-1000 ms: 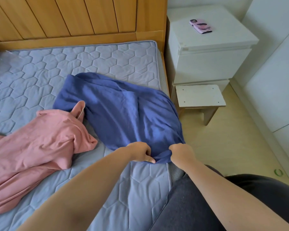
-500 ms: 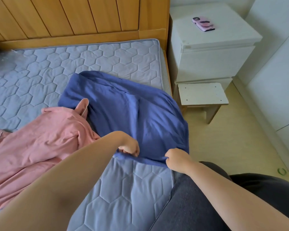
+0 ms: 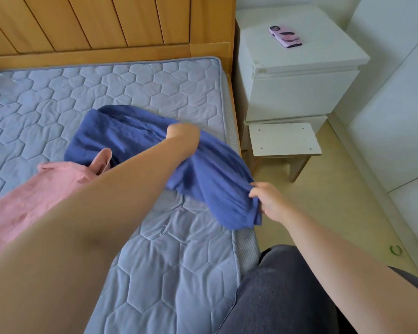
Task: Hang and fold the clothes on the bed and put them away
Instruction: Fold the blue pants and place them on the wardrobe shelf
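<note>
A blue garment [image 3: 135, 138] lies crumpled near the right edge of the quilted grey-blue mattress [image 3: 169, 273]. My right hand [image 3: 268, 201] pinches its near hem and holds that end lifted off the bed. My left hand [image 3: 182, 135] reaches forward over the middle of the blue cloth, wrist bent, its fingers hidden in the fabric, and the cloth bunches up under it. A pink garment [image 3: 34, 196] lies spread on the left, its collar touching the blue one; my left forearm covers part of it.
A wooden headboard [image 3: 106, 22] runs along the far side. Right of the bed stand a white nightstand [image 3: 297, 92] with a pink phone [image 3: 286, 36] on top and a low white stool [image 3: 284, 139]. A green ring [image 3: 395, 249] lies on the floor near white cabinet doors [image 3: 396, 104].
My left hand left the near hem and moved forward onto the middle of the blue garment. My right hand drew its hem corner rightward and lifted it. The cloth bunched up.
</note>
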`<state>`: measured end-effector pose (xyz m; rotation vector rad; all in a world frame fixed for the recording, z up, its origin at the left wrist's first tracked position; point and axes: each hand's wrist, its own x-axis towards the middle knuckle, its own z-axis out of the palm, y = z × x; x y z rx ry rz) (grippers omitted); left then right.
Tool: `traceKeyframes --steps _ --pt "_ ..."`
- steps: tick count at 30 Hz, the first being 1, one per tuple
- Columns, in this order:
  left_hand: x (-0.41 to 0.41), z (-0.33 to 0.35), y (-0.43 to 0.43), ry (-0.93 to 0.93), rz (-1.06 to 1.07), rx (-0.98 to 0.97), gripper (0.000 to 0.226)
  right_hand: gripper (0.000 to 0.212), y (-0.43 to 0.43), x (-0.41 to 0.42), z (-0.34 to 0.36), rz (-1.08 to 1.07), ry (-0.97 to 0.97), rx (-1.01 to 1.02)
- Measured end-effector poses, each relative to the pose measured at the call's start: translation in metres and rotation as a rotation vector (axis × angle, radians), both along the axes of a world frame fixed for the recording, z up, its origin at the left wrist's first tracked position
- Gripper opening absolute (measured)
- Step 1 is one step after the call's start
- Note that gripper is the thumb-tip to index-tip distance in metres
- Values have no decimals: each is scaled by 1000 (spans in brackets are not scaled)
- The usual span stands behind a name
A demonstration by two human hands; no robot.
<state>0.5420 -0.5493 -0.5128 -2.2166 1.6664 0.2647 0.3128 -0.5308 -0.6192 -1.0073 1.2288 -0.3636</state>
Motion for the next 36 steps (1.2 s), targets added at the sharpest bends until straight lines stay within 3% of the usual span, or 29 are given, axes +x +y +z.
traceKeyframes --steps 3,6,10,12,17,24,31,34,36 --pt "-28 3 -27 174 68 -334 58 19 -31 -6 -24 -383 37 -10" --pt "-54 -44 -17 165 -37 -396 91 20 -43 -17 -52 -485 217 -21" --pt "-68 -110 16 141 -211 -284 73 62 -23 -24 -80 -393 237 387" --pt "-68 -137 32 152 -253 -194 61 69 -15 -26 -93 -318 148 471" --pt "-64 -166 50 260 -231 5 64 55 -15 -21 -97 -299 -118 437" --pt "-62 -172 54 293 -256 61 71 19 -18 -24 -93 -469 -306 549" --pt "-66 -164 53 430 -203 43 58 24 -17 -39 -78 -658 -416 368" --pt "-68 -159 55 456 -212 29 58 19 -18 -41 -63 -575 -468 257" --pt "-69 -157 61 450 -249 17 57 20 -22 -44 -58 -506 -355 148"
